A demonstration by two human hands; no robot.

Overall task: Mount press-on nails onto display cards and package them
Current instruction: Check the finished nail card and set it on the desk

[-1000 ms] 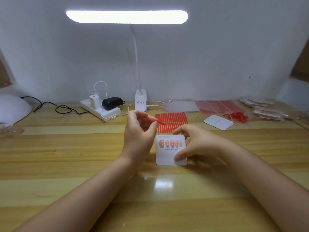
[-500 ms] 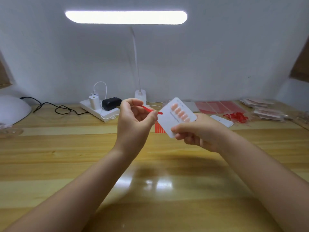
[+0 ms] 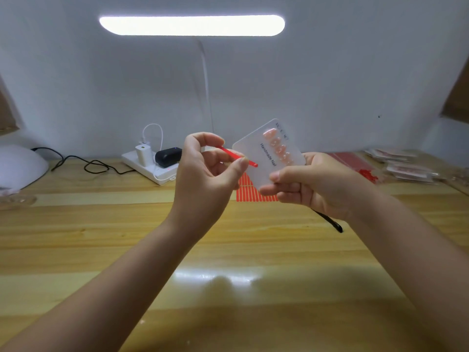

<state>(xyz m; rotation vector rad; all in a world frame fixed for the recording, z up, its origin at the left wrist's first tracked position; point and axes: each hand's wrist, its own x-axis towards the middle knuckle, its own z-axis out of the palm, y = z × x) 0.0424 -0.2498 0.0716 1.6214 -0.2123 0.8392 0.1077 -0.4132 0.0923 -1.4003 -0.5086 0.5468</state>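
The left hand (image 3: 208, 171) is raised above the table (image 3: 127, 250), pinching a thin red strip (image 3: 239, 156) between thumb and forefinger; the strip's far tip touches or overlaps the left edge of the display card (image 3: 264, 163), though which one cannot be told. The right hand (image 3: 312, 184) grips that white card from below and behind, thumb pressed across its lower front, and holds it tilted in the air. A row of pink press-on nails (image 3: 279, 148) runs along the card beside the printed words "Handmade Nail"; the lowest nails are blurred and partly covered by the thumb, so their count is unclear. A dark slender tool (image 3: 330, 222) pokes out beneath the right palm, its upper part hidden by the hand. On the table behind the hands lies a red striped sheet (image 3: 250, 189), mostly concealed by them. Further right sit red film sheets (image 3: 355, 161) and a stack of packaged sets (image 3: 406, 166), hazy and cut off towards the frame edge. At the left a white domed object (image 3: 20, 163) is cropped by the border, next to a power strip (image 3: 149, 163) under the lamp (image 3: 191, 25). The near table surface in front of both forearms lies broad and bare wood.
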